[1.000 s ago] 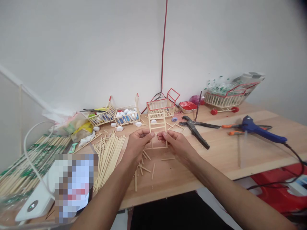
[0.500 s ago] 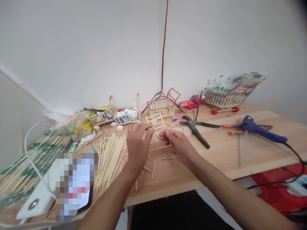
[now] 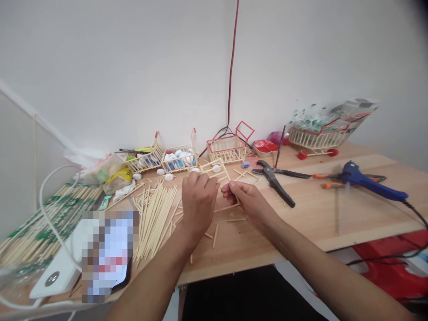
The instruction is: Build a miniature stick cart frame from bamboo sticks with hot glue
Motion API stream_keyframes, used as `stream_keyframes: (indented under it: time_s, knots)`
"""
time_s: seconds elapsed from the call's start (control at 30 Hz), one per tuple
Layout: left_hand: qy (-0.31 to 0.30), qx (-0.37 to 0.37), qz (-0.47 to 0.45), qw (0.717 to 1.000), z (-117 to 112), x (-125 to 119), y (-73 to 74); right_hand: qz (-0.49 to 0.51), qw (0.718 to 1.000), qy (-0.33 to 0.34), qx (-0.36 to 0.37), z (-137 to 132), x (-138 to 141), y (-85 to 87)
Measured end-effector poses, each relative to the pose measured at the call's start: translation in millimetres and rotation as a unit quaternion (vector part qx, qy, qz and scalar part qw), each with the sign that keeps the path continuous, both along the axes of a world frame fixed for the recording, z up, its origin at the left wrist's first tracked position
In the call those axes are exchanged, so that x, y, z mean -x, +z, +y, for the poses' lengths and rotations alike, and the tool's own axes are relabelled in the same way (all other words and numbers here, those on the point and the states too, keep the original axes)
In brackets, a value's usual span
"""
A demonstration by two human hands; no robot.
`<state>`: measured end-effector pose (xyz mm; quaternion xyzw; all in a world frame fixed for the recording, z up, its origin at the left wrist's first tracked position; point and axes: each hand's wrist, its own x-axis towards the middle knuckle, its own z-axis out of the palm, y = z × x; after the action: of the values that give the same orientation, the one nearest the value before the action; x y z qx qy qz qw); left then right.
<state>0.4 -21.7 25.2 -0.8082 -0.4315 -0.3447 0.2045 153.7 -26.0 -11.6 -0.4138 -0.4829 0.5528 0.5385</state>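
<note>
Both hands meet over the stick frame (image 3: pixel 217 171) lying on the table (image 3: pixel 301 218) — left hand (image 3: pixel 198 200) fingers curled onto it, right hand (image 3: pixel 245 200) pinching a rail. Best to grip lightly — thin joints look fragile.

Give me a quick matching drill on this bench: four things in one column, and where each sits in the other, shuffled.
Things:
1. glue gun
2. loose sticks
3. black pliers
4. stick frame

Places:
A. spread out on the table, left of the left hand
B. far right of the table, cord trailing off the edge
C. between both hands, the right hand pinching its near edge
D. flat on the wood, just right of the right hand

Pairs: 1-B, 2-A, 3-D, 4-C
</note>
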Motion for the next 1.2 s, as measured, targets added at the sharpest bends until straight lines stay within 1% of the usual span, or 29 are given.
stream_keyframes:
  time_s: [0.17,0.3,0.63,1.0,1.2]
  knots:
    - [0.015,-0.008,0.013,1.0,-0.2,-0.2,0.0,-0.001,1.0,0.014,0.002,-0.6,0.5,0.9]
    - [0.014,-0.006,0.009,1.0,0.5,-0.3,-2.2,0.0,1.0,0.026,0.007,-0.8,0.3,2.0]
    - [0.007,0.0,-0.003,1.0,-0.7,-0.9,-2.6,-0.012,1.0,0.021,0.005,-1.0,-0.4,1.0]
    - [0.01,-0.005,0.003,1.0,-1.3,-1.3,-3.2,-0.01,1.0,0.024,0.01,-0.4,-0.4,-0.1]
    - [0.004,-0.004,-0.009,1.0,-1.9,-1.0,-3.1,-0.002,1.0,0.024,0.009,-0.3,-0.8,-0.2]
